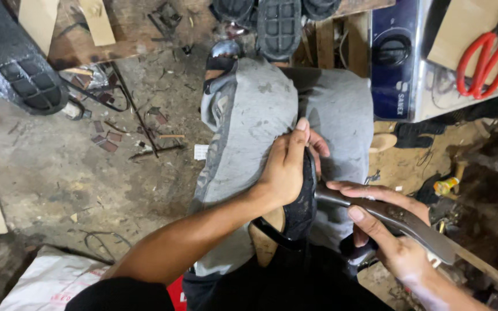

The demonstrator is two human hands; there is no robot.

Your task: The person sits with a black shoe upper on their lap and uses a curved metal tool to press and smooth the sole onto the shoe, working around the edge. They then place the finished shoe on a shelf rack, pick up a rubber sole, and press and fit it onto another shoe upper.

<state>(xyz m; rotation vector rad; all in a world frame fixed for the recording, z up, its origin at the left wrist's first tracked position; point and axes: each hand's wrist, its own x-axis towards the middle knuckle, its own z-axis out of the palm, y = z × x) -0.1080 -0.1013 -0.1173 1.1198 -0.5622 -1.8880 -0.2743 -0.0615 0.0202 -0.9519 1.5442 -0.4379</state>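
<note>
Left hand (286, 167) grips a black shoe (301, 207); right hand (384, 233) holds metal pliers (399, 222).

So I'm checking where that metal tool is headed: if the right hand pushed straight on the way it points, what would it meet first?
The right hand points up-left along the grey metal tool. First in that line is the black shoe upper, held by the left hand on the lap; the tool's tip already seems to touch it, though depth is unclear.

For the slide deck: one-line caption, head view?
Left hand steadies black shoe on lap; right hand holds metal tool against it.
</note>
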